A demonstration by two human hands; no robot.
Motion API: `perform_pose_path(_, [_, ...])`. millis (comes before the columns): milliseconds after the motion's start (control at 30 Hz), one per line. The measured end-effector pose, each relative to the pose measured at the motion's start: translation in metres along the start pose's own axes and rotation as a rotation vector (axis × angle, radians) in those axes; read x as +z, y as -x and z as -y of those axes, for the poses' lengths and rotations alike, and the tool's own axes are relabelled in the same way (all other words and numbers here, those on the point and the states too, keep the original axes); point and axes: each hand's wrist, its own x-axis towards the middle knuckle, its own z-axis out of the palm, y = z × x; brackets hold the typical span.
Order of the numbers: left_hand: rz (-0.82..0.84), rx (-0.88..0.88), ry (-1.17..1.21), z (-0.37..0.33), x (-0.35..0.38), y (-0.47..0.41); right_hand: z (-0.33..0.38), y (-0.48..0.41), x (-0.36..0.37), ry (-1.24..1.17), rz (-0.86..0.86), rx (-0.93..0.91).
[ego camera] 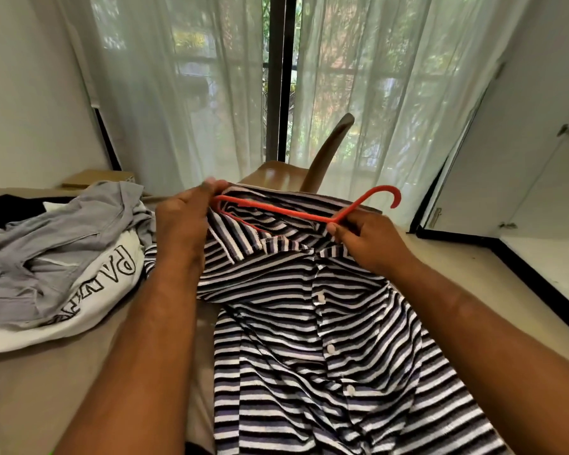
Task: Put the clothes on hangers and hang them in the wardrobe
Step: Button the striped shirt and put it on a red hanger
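You are working in a bedroom of a private home. Evidence: a bed (pixel 63 389) under a beige sheet carries a loose pile of clothes (pixel 46 257) and a striped shirt (pixel 309 323) with a red hanger (pixel 276 210). Sheer curtains (pixel 178 93) cover a dark-framed window (pixel 278 77). A wooden chair (pixel 326 152) stands at the bed's far edge. A white wardrobe (pixel 523 159) stands to your right.

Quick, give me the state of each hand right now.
Left hand: pinches the shirt edge by the hanger end.
Right hand: grips the hanger below its hook.
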Motion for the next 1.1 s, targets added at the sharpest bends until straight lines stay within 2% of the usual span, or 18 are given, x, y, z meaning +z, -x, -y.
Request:
perform_pose_path(167, [0.045, 0.194, -0.358, 0.008, -0.001, 0.000, 0.012, -0.011, -0.025, 0.234, 0.152, 0.056])
perform_pose_path(300, [0.079, 0.189, -0.331, 0.003, 0.000, -0.002, 0.014, -0.017, -0.042, 0.196, 0.232, 0.120])
perform_pose_path(400, [0.132, 0.153, -0.296, -0.004, -0.009, 0.000, 0.015, -0.016, -0.052, 0.324, 0.299, 0.129])
perform_pose_path(533, [0.373, 0.126, -0.321, -0.017, 0.000, 0.015, 0.023, -0.008, -0.047, 0.433, 0.335, 0.018])
perform_pose_path(667, [0.588, 0.181, -0.398, -0.021, 0.030, 0.039, 0.029, -0.002, -0.031, 0.477, 0.459, -0.065])
perform_pose_path(733, [0.618, 0.209, -0.417, -0.023, 0.037, 0.045, 0.031, 0.002, -0.028, 0.420, 0.453, -0.093])
perform_pose_path(800, [0.577, 0.218, -0.464, -0.024, 0.035, 0.043, 0.029, 0.004, -0.027, 0.307, 0.393, -0.101])
perform_pose_path(900, [0.550, 0.163, -0.540, -0.020, 0.026, 0.036, 0.023, 0.002, -0.025, 0.181, 0.351, -0.097])
perform_pose_path(967, [0.556, 0.140, -0.588, -0.015, 0.021, 0.031, 0.021, 0.000, -0.023, 0.131, 0.379, -0.097])
perform_pose_path(1100, [0.550, 0.201, -0.694, -0.002, 0.020, 0.022, 0.019, -0.007, -0.018, 0.017, 0.520, -0.059])
